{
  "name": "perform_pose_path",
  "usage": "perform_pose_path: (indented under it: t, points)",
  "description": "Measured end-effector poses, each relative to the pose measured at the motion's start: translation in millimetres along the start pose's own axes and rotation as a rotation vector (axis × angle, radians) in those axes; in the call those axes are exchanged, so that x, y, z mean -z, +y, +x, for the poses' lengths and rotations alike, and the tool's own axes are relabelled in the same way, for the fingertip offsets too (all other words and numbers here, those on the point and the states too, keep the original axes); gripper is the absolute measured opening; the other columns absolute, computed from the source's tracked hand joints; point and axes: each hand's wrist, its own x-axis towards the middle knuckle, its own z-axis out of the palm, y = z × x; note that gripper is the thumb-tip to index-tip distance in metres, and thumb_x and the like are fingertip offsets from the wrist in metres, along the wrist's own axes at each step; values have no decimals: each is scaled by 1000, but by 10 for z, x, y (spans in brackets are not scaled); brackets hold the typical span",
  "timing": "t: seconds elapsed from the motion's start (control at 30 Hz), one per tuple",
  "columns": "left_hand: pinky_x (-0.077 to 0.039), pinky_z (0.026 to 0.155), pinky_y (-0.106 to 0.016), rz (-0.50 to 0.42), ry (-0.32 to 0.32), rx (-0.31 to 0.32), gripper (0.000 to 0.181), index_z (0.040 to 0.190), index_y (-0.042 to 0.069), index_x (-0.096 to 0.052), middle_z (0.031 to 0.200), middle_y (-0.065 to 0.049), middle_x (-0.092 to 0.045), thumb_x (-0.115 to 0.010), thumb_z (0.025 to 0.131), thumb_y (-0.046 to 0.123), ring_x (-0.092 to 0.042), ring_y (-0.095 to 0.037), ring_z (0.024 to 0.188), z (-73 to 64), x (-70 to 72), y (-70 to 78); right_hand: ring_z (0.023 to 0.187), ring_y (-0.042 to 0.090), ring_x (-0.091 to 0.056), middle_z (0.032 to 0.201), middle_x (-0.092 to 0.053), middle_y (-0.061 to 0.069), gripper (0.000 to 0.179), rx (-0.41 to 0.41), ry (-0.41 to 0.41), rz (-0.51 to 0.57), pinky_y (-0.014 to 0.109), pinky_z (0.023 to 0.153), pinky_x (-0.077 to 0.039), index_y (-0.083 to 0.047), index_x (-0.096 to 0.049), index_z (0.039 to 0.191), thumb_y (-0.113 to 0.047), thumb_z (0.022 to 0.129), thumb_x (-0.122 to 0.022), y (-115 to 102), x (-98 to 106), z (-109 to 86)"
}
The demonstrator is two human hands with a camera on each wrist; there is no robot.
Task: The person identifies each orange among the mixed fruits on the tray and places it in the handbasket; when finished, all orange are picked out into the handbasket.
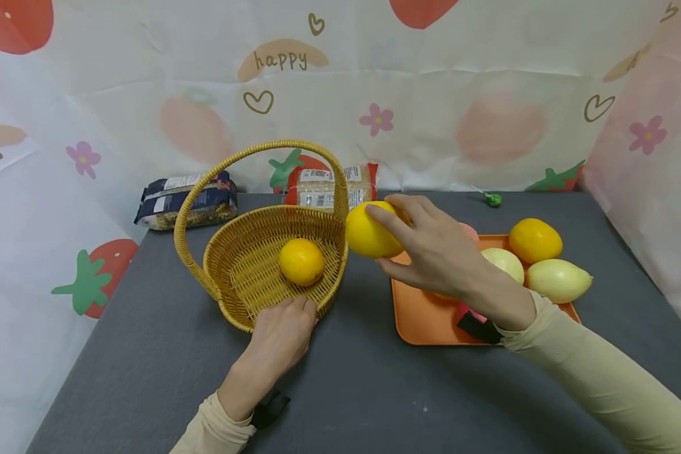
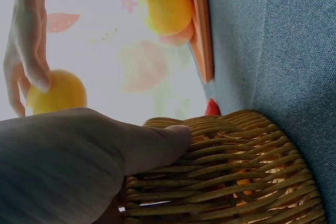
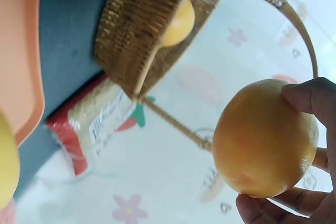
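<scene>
My right hand (image 1: pixel 437 246) holds a round yellow-orange fruit (image 1: pixel 373 230) in the air, just right of the wicker basket's rim. Its thumb and fingers curl around the fruit (image 3: pixel 265 137) in the right wrist view. A similar fruit (image 1: pixel 302 261) lies inside the basket (image 1: pixel 250 271), whose tall arched handle (image 1: pixel 284 145) stands up. At the basket's near edge, my left hand (image 1: pixel 284 328) grips the rim. The left wrist view shows that thumb (image 2: pixel 157 145) lying over the woven rim, while the fingers beneath are mostly hidden.
An orange tray (image 1: pixel 425 321) on the right bears another yellow-orange fruit (image 1: pixel 536 240), a pale yellow-green fruit (image 1: pixel 558 280) and others partly behind my right arm. Behind the basket lie a dark bag (image 1: pixel 190 202) and a red-ended bag (image 1: pixel 318 183). A small green item (image 1: pixel 493 200) sits at the back.
</scene>
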Motion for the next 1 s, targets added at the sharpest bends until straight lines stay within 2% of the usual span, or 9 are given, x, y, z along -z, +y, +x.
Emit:
perform_pose_path:
  t: [0.23,0.4,0.7,1.0]
  points:
    - [-39,42,-30,10,-1,-3,29,66,11,-53,61,-1,-47,-75,85,17,-50,-16,52,-4,12,-4,106,33,-58,127,-54,19,68,83,-67,-20,40,85,-55,-13,-48,136,-33,78,-78,-154,-268,216]
    - [-37,41,-28,20,-2,-5,29,66,12,-53,61,0,-46,-75,84,17,-48,-15,51,-13,11,2,104,31,-60,126,-55,17,66,93,-99,-47,38,86,-55,-14,-49,136,-33,79,-77,-243,-447,341]
    - [-39,42,-29,30,-19,-3,29,67,11,-53,61,0,-48,-75,84,18,-50,-16,52,-13,2,6,97,30,-59,120,-57,17,58,10,-139,-73,37,80,-54,-12,-49,134,-34,84,-69,-277,-716,532]
    - [-39,41,-31,27,-6,-1,31,65,11,-51,62,-1,-49,-74,85,17,-51,-16,52,6,11,8,100,33,-60,122,-58,19,52,-39,-95,-152,40,78,-56,-14,-53,132,-29,85,-68,-251,-993,674]
